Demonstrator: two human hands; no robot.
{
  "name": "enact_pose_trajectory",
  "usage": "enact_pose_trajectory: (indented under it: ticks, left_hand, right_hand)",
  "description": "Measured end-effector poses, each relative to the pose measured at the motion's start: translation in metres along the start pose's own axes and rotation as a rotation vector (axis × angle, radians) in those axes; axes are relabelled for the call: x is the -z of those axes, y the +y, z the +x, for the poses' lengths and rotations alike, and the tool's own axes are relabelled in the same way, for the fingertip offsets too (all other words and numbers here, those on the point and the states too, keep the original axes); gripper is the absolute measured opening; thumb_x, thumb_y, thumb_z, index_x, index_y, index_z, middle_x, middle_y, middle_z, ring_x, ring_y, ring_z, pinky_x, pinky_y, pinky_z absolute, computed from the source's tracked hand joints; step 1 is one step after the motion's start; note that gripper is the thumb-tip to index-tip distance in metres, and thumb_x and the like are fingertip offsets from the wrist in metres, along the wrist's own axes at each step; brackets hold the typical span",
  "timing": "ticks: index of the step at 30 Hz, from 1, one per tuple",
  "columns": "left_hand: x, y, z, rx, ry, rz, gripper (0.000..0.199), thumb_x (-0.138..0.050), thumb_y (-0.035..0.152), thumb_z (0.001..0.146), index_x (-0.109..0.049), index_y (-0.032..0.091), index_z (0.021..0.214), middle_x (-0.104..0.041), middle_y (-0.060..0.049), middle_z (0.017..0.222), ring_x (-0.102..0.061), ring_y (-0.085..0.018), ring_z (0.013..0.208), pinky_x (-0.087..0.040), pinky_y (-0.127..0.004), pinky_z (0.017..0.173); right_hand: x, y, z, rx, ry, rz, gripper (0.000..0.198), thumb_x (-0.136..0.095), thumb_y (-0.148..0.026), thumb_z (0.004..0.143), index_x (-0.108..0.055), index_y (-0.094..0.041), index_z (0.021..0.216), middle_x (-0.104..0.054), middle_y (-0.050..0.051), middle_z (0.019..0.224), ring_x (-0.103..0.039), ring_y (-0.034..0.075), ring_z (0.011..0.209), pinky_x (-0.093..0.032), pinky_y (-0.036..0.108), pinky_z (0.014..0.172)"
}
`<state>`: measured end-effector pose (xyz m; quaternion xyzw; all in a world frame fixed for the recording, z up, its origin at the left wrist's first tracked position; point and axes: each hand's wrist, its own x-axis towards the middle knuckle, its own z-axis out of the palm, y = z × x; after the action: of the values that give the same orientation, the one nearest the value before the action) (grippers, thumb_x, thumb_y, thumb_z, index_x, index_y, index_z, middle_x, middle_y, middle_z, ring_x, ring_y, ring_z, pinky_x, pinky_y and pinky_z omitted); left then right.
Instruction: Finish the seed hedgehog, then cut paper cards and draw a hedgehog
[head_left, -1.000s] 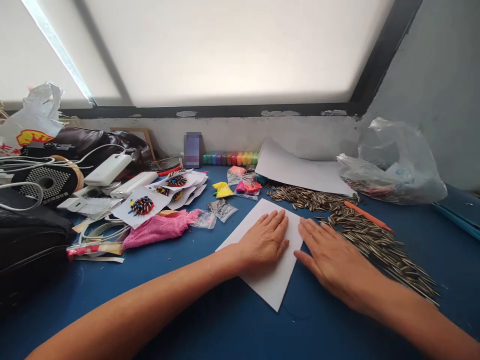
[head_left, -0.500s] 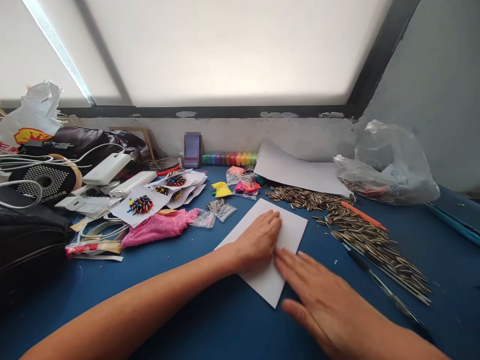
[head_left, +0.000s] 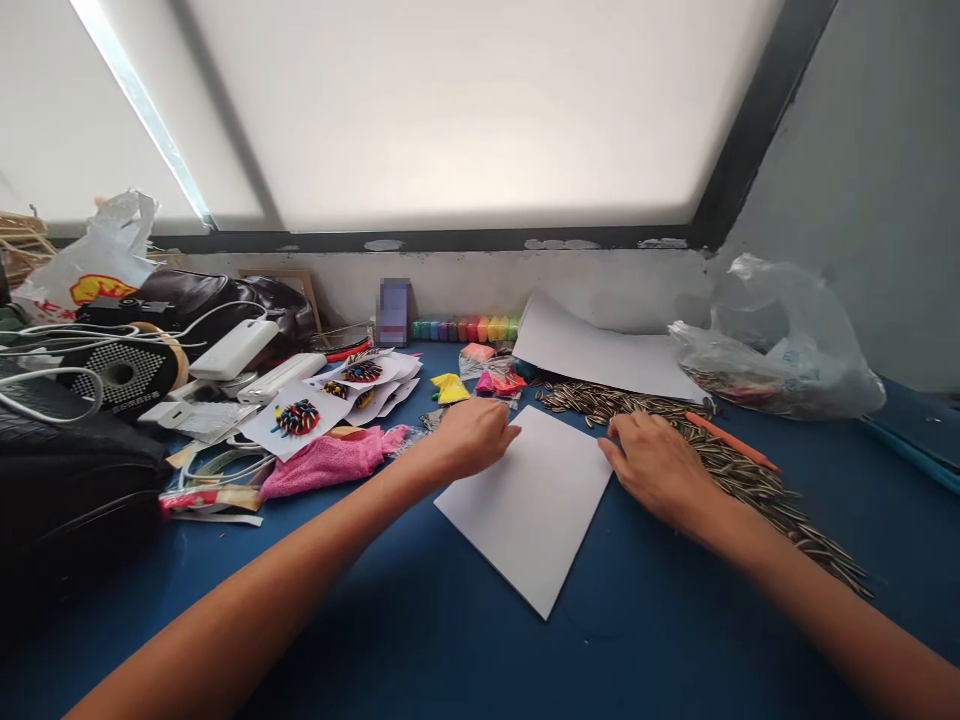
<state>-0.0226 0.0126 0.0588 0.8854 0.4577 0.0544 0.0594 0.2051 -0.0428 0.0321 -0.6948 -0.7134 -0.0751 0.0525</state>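
A white sheet of paper (head_left: 536, 500), apparently layered or folded, lies flat on the blue table at a slant. My left hand (head_left: 474, 438) is closed at its upper left edge. The thumb rests over the paper and the curled fingertips are hidden. At the paper's right corner is my right hand (head_left: 656, 465), thumb apart from its bent fingers, seemingly touching the edge. Right behind that hand spreads a pile of striped sunflower seeds (head_left: 780, 500), with an orange stick-like tool (head_left: 731, 440) on it. Beyond my left hand lies a yellow packet (head_left: 450, 388).
Decorated paper cards (head_left: 296, 418) and a pink cloth (head_left: 322, 465) lie left, beside cables, white chargers (head_left: 236, 348) and a black bag (head_left: 75, 500). Colourful clay packs (head_left: 465, 328), a phone-like object (head_left: 394, 312) and curled white paper (head_left: 600, 355) line the back. A plastic bag (head_left: 795, 350) stands right.
Both hands have moved away from the paper's middle: my left hand to its upper left edge, my right hand up to its right corner. The view has shifted slightly.
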Motion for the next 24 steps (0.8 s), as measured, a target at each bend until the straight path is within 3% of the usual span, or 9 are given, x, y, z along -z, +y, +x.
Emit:
enact_pose_trajectory:
  ticks: [4,8,12,16,20,24]
  left_hand:
    - [-0.002,-0.004,-0.003,0.038,-0.081,0.009,0.034,-0.052,0.045,0.095,-0.058,0.017,0.078,-0.068,-0.013,0.087,-0.064,-0.029,0.085,-0.049,-0.038,0.072]
    - [-0.003,-0.006,-0.003,0.045,-0.115,-0.037,0.029,-0.054,0.044,0.092,-0.057,0.018,0.080,-0.068,-0.011,0.093,-0.063,-0.027,0.089,-0.047,-0.036,0.075]
    - [0.000,-0.012,-0.002,0.053,-0.097,-0.152,0.024,-0.057,0.042,0.089,-0.058,0.019,0.084,-0.067,-0.009,0.093,-0.062,-0.026,0.088,-0.047,-0.034,0.076]
    - [0.000,-0.013,0.002,0.050,0.014,-0.361,0.032,-0.050,0.044,0.095,-0.058,0.016,0.106,-0.067,-0.013,0.109,-0.063,-0.027,0.097,-0.050,-0.036,0.078]
    - [0.002,-0.016,0.006,-0.052,0.015,-0.617,0.022,-0.052,0.033,0.095,-0.058,0.016,0.107,-0.071,-0.008,0.105,-0.069,-0.020,0.091,-0.054,-0.029,0.073]
    - [0.014,-0.017,0.003,-0.120,0.106,-0.834,0.017,-0.053,0.029,0.094,-0.058,0.016,0.102,-0.071,-0.006,0.098,-0.070,-0.017,0.083,-0.054,-0.026,0.066]
  right_hand:
    - [-0.004,-0.002,0.000,-0.020,-0.007,0.063,0.019,-0.053,-0.030,0.090,-0.056,-0.020,0.075,-0.065,0.014,0.087,-0.061,0.031,0.090,-0.045,0.041,0.080]
    - [0.001,0.002,-0.007,-0.022,-0.018,0.214,0.025,-0.055,-0.029,0.087,-0.046,-0.023,0.064,-0.063,0.007,0.075,-0.060,0.024,0.075,-0.044,0.034,0.069]
    - [0.014,0.004,-0.016,-0.047,0.006,0.387,0.028,-0.051,-0.033,0.090,-0.045,-0.024,0.064,-0.054,-0.001,0.057,-0.051,0.016,0.052,-0.037,0.029,0.052]
    - [0.030,0.004,-0.022,-0.089,0.192,0.603,0.032,-0.048,-0.047,0.092,-0.048,-0.025,0.069,-0.053,-0.002,0.061,-0.050,0.014,0.055,-0.040,0.027,0.051]
    - [0.041,0.007,-0.025,-0.196,0.476,0.876,0.028,-0.061,-0.050,0.084,-0.056,-0.025,0.072,-0.058,-0.001,0.064,-0.053,0.016,0.057,-0.045,0.029,0.053]
    - [0.044,0.010,-0.023,-0.186,0.380,0.998,0.033,-0.070,-0.053,0.077,-0.063,-0.023,0.090,-0.069,0.002,0.076,-0.064,0.019,0.067,-0.051,0.032,0.059]
